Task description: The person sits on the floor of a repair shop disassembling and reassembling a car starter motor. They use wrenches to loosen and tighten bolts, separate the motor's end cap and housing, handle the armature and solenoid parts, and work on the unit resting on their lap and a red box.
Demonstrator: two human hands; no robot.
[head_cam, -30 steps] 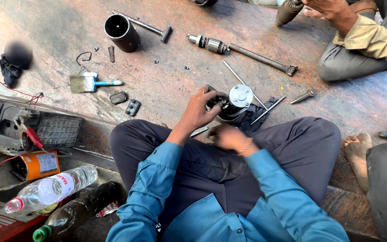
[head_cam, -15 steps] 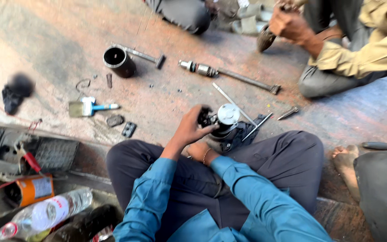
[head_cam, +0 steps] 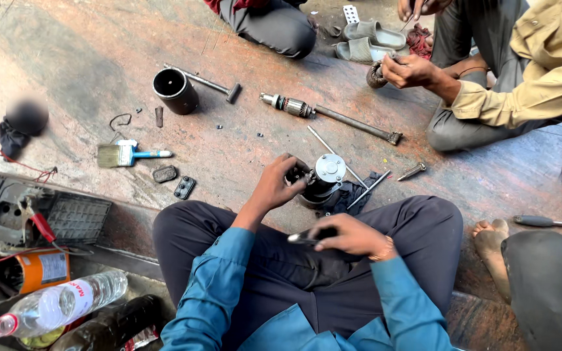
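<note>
I sit cross-legged on a stained metal floor. My left hand [head_cam: 276, 187] grips the side of a small dark motor body [head_cam: 313, 190] with a round silver cap [head_cam: 330, 168], standing upright between my knees. My right hand [head_cam: 348, 235] is over my lap, just short of the motor, shut on a thin tool [head_cam: 302, 238] with a metal tip pointing left. A dark cloth [head_cam: 349, 198] lies under the motor. Two thin metal rods [head_cam: 367, 190] lie beside it.
A black cylinder [head_cam: 175, 91], a hammer [head_cam: 211, 84], an armature with a long shaft [head_cam: 323, 114], a paintbrush [head_cam: 128, 155] and a bolt [head_cam: 412, 172] lie ahead. Bottles [head_cam: 56, 307], an orange can [head_cam: 39, 270] and a grey panel [head_cam: 40, 216] sit left. Another person's hand [head_cam: 411, 70] works at upper right.
My right hand has drawn back from the motor toward my lap with the tool in it. My left hand stays on the motor. The view has tilted to show more of the floor ahead.
</note>
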